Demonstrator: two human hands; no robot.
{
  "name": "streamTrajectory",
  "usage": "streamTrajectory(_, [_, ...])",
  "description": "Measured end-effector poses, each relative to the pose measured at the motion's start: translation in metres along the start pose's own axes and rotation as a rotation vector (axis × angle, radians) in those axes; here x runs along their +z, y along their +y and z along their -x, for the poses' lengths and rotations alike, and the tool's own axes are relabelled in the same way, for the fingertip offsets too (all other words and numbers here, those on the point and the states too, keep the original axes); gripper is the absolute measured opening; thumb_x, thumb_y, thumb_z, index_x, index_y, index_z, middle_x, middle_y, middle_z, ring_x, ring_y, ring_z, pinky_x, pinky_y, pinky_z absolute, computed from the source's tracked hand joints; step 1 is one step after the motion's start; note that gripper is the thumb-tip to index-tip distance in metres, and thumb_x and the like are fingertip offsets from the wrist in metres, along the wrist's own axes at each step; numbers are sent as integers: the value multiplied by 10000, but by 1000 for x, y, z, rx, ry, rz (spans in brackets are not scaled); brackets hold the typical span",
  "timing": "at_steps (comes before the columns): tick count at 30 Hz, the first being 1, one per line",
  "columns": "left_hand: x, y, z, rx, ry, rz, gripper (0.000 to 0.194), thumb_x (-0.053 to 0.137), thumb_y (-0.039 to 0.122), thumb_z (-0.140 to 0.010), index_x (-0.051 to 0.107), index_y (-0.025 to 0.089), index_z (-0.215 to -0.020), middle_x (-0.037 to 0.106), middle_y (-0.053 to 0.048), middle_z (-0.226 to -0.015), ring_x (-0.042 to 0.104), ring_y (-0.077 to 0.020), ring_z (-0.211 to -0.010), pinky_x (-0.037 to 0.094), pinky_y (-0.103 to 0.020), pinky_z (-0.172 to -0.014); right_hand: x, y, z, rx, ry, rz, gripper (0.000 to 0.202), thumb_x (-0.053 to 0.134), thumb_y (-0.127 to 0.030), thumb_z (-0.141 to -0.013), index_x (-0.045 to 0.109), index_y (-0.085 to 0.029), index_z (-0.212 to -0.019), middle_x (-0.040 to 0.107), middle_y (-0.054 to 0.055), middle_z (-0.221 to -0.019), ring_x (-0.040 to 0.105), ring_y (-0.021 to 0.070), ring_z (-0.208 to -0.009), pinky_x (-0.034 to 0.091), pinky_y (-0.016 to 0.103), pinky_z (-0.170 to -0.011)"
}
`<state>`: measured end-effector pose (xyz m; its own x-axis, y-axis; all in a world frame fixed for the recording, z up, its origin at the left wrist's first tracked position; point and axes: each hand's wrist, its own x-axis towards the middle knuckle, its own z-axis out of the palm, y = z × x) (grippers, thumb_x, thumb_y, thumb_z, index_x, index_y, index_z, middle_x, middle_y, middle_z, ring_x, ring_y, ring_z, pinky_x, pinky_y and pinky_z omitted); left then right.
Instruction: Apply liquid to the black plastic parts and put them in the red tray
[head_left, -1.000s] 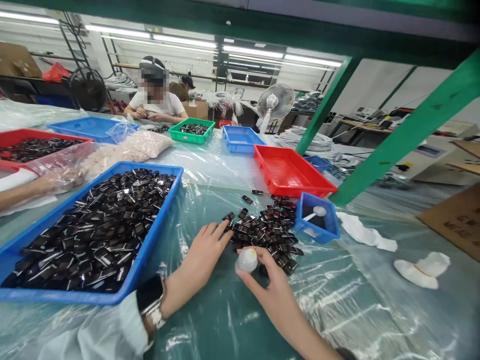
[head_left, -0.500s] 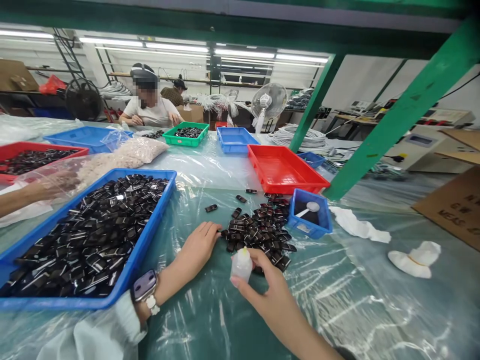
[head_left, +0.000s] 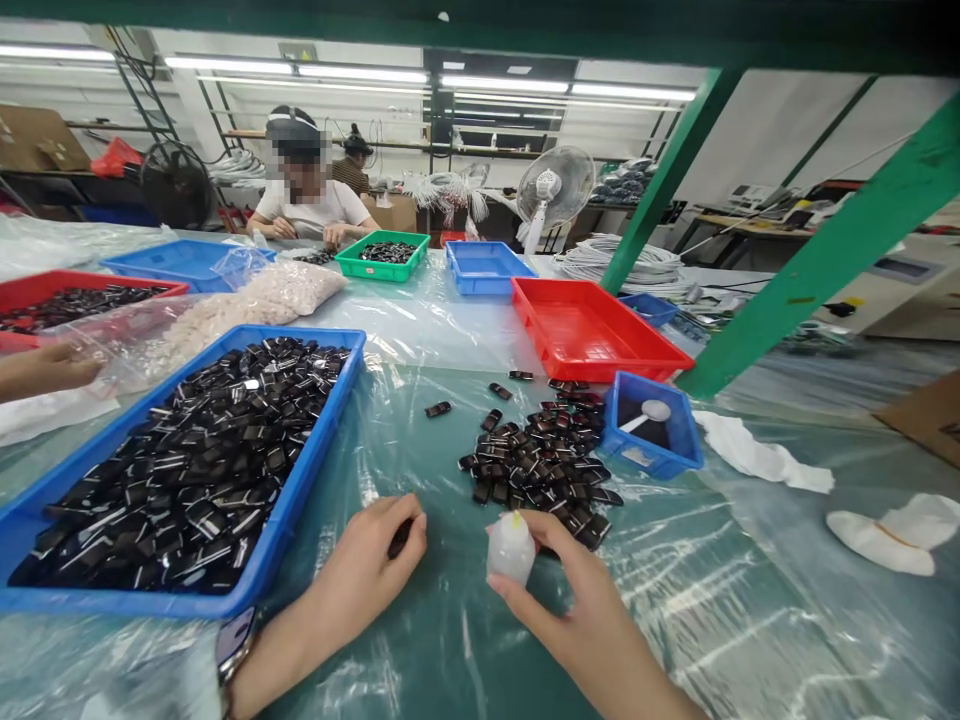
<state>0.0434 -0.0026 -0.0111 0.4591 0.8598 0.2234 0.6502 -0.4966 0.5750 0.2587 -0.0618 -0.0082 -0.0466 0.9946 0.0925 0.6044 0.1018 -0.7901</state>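
My left hand (head_left: pixel 371 555) is closed around a small black plastic piece (head_left: pixel 400 538), mostly hidden by the curled fingers. Between the thumb and fingers of my right hand (head_left: pixel 559 585) is a small white translucent bottle (head_left: pixel 511 552) with a yellowish tip pointing up. Just beyond both hands lies a loose pile of glossy black pieces (head_left: pixel 536 455), a few strays at its far side. To the left, a large blue tray (head_left: pixel 300 515) is heaped with similar black pieces.
A small blue bin (head_left: pixel 651 460) with a white spoon (head_left: pixel 652 410) stands right of the pile. Behind it sits a red tray (head_left: pixel 600 330). White cloths (head_left: pixel 765 455) lie at right. A green post (head_left: pixel 825 240) slants down there. Another person's hand (head_left: pixel 52 370) touches a plastic bag (head_left: pixel 277 295).
My left hand has drawn back from the edge of the pile toward me, now with a black piece in it. My right hand still holds the bottle. The view has shifted slightly.
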Motion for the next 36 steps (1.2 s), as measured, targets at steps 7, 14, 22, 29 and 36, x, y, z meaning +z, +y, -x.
streamTrajectory(7, [-1,-3,7,-22,13,116,365,454,350,-935,299,231,-627,359,58,-576,406,-134,-519,301,-240,-494,4,2,1,-94,-2,-8,316,646,-241,-813,595,-307,-1118,709,34,-1020,690,221,-879,575,313,-700])
streamTrajectory(14, [-17,2,18,38,-118,275,240,271,216,-1022,480,270,-1127,548,-19,-995,553,-172,-922,447,-297,-813,11,1,9,-76,49,-171,365,699,-273,-774,668,-376,-1122,707,22,-1120,678,239,-994,576,293,-735])
streamTrajectory(22, [-11,-6,23,19,-16,402,380,371,156,-1004,472,369,-1302,530,-32,-1184,546,-182,-1116,475,-275,-904,7,1,9,-18,103,-269,336,726,-256,-738,639,-347,-1049,737,-23,-793,674,169,-578,512,230,-476])
streamTrajectory(29, [-11,-4,26,-24,34,416,278,446,199,-988,530,346,-1208,571,-44,-1187,565,-213,-1127,518,-314,-882,7,-5,10,-15,161,-272,293,736,-253,-715,680,-357,-982,735,-19,-815,664,151,-547,513,209,-472])
streamTrajectory(36, [-13,-5,26,23,35,359,307,441,169,-980,526,336,-1224,545,-48,-1179,576,-196,-1088,516,-303,-889,5,0,12,-45,188,-154,322,743,-247,-702,696,-365,-998,752,-15,-885,692,177,-637,544,232,-539])
